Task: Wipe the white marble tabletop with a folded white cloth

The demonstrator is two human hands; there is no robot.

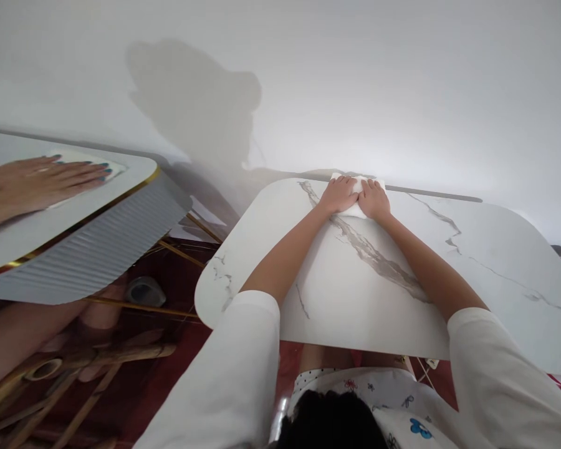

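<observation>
Far left: a co-worker's hand (pixel 42 181), palm down, fingers stretched out flat over a pale cloth (pixel 118 167). Under both, a grey bench (pixel 88 249) with a gold rim and a ribbed side wall. Below that, thin gold legs (pixel 140 307) crossing over a dark red floor (pixel 177 324), with a round grey object (pixel 144 290) among them, too blurred to identify.

Further right, on the white wall (pixel 425 81), a soft grey shadow (pixel 191 93).

In the middle, a white marble bench (pixel 355 305) with grey veins and rounded corners, its far edge close against the wall. Reaching across it from the near edge, two bare forearms out of white sleeves (pixel 234 374).

Left grip (pixel 339 194): palm down near the far edge of the marble bench, fingers laid forward and close together, pressing flat rather than pinching. Touches the right grip along its inner side.

White cloth (pixel 359 184): folded, lying on the marble bench right at its far edge, beneath both grips. Shows past the fingertips, between the two grips, and in a strip under the heels of the palms.

Right grip (pixel 374 199): just beside the left one, likewise palm down, fingers flat and together on the cloth's right half, one corner of the cloth peeking out beyond it.

Right of that, bare marble running out to the bench's far corner.
</observation>
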